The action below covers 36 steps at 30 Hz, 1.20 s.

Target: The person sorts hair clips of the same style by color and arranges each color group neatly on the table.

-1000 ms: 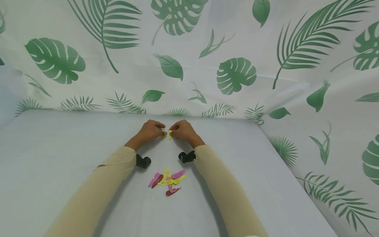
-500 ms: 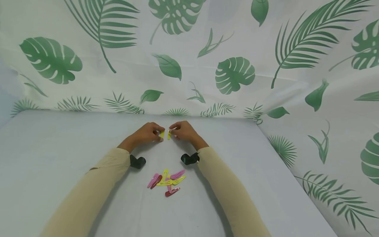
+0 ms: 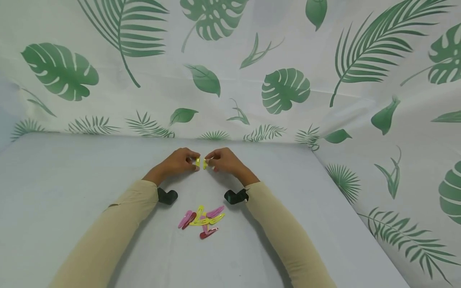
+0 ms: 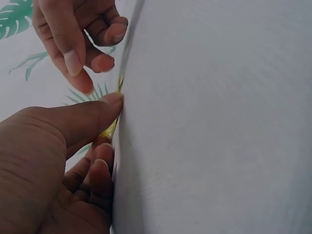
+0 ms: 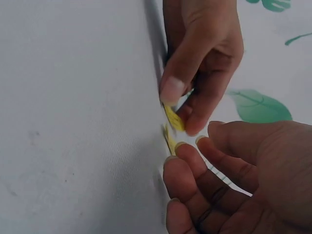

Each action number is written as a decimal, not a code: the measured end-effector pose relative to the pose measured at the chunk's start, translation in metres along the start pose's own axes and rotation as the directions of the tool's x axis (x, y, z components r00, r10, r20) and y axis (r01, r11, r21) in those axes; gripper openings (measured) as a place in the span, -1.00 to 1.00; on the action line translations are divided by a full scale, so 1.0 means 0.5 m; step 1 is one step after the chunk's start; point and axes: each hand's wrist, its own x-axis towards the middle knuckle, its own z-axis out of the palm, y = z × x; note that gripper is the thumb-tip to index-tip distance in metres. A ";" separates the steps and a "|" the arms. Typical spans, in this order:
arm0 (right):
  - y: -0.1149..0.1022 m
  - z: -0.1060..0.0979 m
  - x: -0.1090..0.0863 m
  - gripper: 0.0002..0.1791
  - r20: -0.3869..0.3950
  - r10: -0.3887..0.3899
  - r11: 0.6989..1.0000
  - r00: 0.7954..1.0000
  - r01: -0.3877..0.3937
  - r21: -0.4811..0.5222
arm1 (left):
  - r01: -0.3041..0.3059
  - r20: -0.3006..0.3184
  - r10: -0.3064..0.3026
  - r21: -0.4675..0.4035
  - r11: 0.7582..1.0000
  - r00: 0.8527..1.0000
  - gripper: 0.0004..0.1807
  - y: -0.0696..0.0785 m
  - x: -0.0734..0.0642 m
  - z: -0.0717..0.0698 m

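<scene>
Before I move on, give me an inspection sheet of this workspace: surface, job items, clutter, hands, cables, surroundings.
Surface: white surface, faint dark marks in the right wrist view.
Job items: left yellow clip and right yellow clip, apart; nearer the wearer, a pile of clips in yellow, pink and dark red.
Clutter: nothing seen.
Hands: left hand pinches its clip; right hand is at the other, grip unclear.
Cables: nothing seen.
Surroundings: leaf-print backdrop behind and right.

Clip pile (image 3: 201, 221) on table (image 3: 201, 264), two clips (image 3: 197, 162) behind it, between left hand (image 3: 177, 162) and right hand (image 3: 227, 163)
</scene>
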 end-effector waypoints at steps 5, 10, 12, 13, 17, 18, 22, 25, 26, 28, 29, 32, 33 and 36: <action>-0.007 -0.004 -0.022 -0.77 0.063 -0.044 0.999 0.997 0.043 0.014 | 0.001 -0.011 -0.002 -0.008 1.000 1.000 -0.46 0.001 0.000 0.002; -0.010 -0.003 -0.055 -0.77 0.118 -0.086 0.996 0.989 0.086 0.006 | 0.002 -0.028 -0.002 0.006 1.000 1.000 -0.46 0.004 -0.001 0.005; -0.009 -0.002 -0.067 -0.78 0.128 -0.094 0.996 0.987 0.094 0.012 | -0.001 -0.032 0.002 0.020 1.000 0.999 -0.46 0.003 0.000 0.007; -0.009 -0.002 -0.073 -0.79 0.134 -0.096 0.995 0.986 0.094 0.018 | -0.003 -0.032 0.004 0.025 1.000 0.999 -0.46 0.003 -0.001 0.007; -0.009 0.003 -0.096 -0.80 0.164 -0.118 0.993 0.979 0.113 0.041 | 0.006 -0.036 -0.005 0.039 0.999 0.999 -0.46 0.006 -0.003 0.008; -0.009 0.004 -0.102 -0.80 0.173 -0.122 0.992 0.977 0.115 0.047 | 0.009 -0.037 -0.007 0.040 0.999 0.999 -0.46 0.007 -0.003 0.008; -0.009 0.011 -0.126 -0.79 0.197 -0.137 0.990 0.971 0.128 0.060 | 0.017 -0.034 -0.016 0.040 0.999 0.999 -0.47 0.011 -0.006 0.009; -0.008 0.017 -0.142 -0.79 0.211 -0.141 0.990 0.967 0.131 0.059 | 0.023 -0.034 -0.022 0.035 0.999 0.999 -0.46 0.010 -0.007 0.009; -0.008 0.019 -0.146 -0.80 0.216 -0.141 0.990 0.966 0.132 0.057 | 0.021 -0.034 -0.020 0.033 0.999 0.999 -0.46 0.009 -0.008 0.009; -0.010 0.024 -0.154 -0.81 0.234 -0.144 0.989 0.962 0.134 0.059 | 0.018 -0.037 -0.017 0.031 0.999 0.999 -0.46 0.007 -0.008 0.009; -0.011 0.026 -0.157 -0.82 0.245 -0.147 0.989 0.958 0.137 0.056 | 0.018 -0.040 -0.017 0.029 0.999 0.999 -0.46 0.006 -0.008 0.009; -0.018 0.032 -0.165 -0.83 0.280 -0.164 0.986 0.946 0.153 0.060 | 0.011 -0.044 -0.010 0.025 1.000 0.999 -0.46 0.004 -0.009 0.008; -0.021 0.034 -0.167 -0.84 0.292 -0.169 0.986 0.942 0.157 0.064 | 0.010 -0.044 -0.009 0.022 1.000 0.999 -0.46 0.004 -0.009 0.008; -0.028 0.041 -0.172 -0.86 0.313 -0.189 0.982 0.931 0.177 0.066 | 0.008 -0.044 -0.007 0.019 1.000 0.999 -0.46 0.005 -0.009 0.008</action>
